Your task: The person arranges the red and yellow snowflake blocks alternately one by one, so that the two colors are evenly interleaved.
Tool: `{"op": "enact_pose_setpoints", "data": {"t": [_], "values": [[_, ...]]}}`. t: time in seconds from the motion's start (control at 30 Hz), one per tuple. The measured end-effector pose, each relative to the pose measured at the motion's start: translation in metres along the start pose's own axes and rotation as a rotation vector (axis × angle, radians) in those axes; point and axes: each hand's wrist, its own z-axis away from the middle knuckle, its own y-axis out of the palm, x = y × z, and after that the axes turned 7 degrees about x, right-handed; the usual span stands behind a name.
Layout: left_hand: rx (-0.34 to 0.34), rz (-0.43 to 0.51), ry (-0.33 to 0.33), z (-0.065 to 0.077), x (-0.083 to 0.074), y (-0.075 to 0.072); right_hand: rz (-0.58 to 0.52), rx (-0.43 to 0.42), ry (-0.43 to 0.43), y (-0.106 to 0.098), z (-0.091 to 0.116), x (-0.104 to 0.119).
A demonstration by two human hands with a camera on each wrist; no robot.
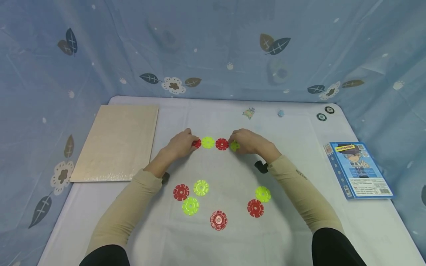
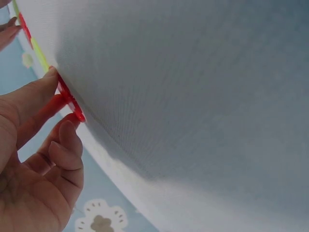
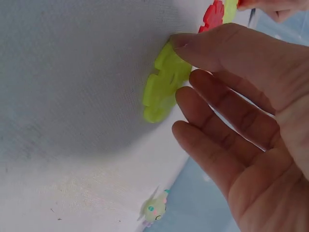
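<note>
Four slotted plastic snowflake discs form a row across the white tabletop. My left hand [image 1: 181, 144] pinches the red disc [image 2: 69, 99] at the row's left end between thumb and fingers. Beside it lie a yellow-green disc [image 1: 208, 142] and a second red disc [image 1: 222, 144]. With my right hand [image 1: 247, 142] I hold the yellow-green disc [image 3: 166, 84] at the right end, thumb on its edge and fingertips along its side. Part of that disc is hidden by the hand in the head view.
Nearer me lie several more discs: a red one [image 1: 181, 192] with two yellow-green, a red one [image 1: 218, 220] alone, and a red-green pair [image 1: 256, 208]. A beige board [image 1: 114, 142] is at left, a blue box [image 1: 361, 170] at right. Small stickers [image 1: 248, 113] dot the back.
</note>
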Motion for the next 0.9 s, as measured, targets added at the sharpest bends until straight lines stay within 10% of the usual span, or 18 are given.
{"op": "enact_pose_setpoints", "data": {"t": [0.37,0.9], "values": [[0.007,-0.008,0.018,-0.006,-0.002,0.002,-0.011,-0.04,-0.01,0.002,0.01,-0.004],[0.01,0.017,-0.007,-0.005,0.0,0.003,0.074,0.001,-0.055,0.032,0.08,-0.003]]}}
